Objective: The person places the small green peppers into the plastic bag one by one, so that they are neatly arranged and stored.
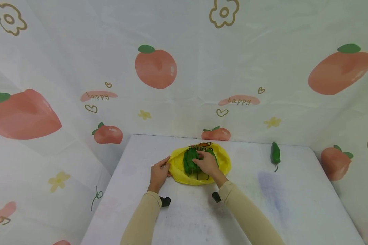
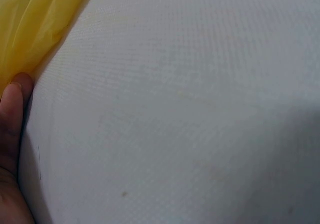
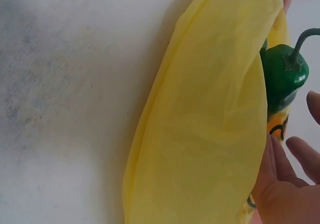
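Observation:
A yellow plastic bag lies with its mouth open on the table, several green peppers inside it. At its left rim, my left hand pinches the plastic between thumb and fingers; the left wrist view catches only those fingertips at the bag's edge. My right hand reaches into the mouth over the peppers. In the right wrist view its fingers are spread, beside a green pepper with a curved stem, and the bag's near side covers part of the inside.
Another green pepper lies alone on the white table at the back right. Black straps or devices show under both wrists. A white curtain printed with peaches surrounds the table at the back and sides.

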The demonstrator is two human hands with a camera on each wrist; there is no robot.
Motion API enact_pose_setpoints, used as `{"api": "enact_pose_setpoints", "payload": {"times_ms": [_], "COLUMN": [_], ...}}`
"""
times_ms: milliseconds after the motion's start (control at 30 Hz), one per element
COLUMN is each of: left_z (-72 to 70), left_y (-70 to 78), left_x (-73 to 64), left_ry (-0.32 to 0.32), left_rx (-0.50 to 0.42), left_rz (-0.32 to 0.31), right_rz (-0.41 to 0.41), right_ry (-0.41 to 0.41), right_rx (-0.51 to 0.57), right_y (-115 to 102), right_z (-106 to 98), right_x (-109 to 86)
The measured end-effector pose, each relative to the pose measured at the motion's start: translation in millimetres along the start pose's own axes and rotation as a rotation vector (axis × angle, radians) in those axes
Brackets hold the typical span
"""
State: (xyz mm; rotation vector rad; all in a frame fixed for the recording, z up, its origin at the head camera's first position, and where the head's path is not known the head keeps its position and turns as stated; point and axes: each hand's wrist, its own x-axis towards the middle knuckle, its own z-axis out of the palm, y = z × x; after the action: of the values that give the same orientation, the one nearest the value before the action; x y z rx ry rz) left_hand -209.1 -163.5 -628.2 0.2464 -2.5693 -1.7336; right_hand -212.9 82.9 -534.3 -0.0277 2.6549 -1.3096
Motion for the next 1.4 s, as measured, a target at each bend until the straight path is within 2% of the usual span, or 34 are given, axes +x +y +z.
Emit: {"api": "enact_pose_setpoints", "payload": {"times_ms": [133, 233, 733, 900, 1133, 1400], "left_z": [0.2, 0.2, 0.1, -0.3, -0.5, 0.5], "left_y": [1.7, 3.1, 4.7, 5.5, 7.1, 8.5], "left_x": [-2.0, -3.5, -5.0, -4.9, -4.3, -5.8], "left_ry": [0.000, 0.003, -0.001, -0.003, 0.018, 0.027], "left_rx": [0.012, 0.024, 0.023, 0.028, 0.042, 0.044], "left_rz": [-0.005, -0.004, -0.024, -0.024, 0.003, -0.008], "right_rz": [-0.016, -0.052, -0.269, -0.282, -0.249, -0.258], "right_ry": [0.013, 0.036, 0.132, 0.146, 0.097, 0.131], "right_rx": [-0.004, -0.055, -0.576, -0.633, -0.727, -0.747], "right_y": [-0.3, 1.4, 8.6, 13.6, 21.5, 38.4], "right_z": [-1.7, -2.4, -10.2, -17.9, -29.9, -44.8], "right_x": [-1.2, -1.1, -9.5, -10.9, -8.3, -6.6]}}
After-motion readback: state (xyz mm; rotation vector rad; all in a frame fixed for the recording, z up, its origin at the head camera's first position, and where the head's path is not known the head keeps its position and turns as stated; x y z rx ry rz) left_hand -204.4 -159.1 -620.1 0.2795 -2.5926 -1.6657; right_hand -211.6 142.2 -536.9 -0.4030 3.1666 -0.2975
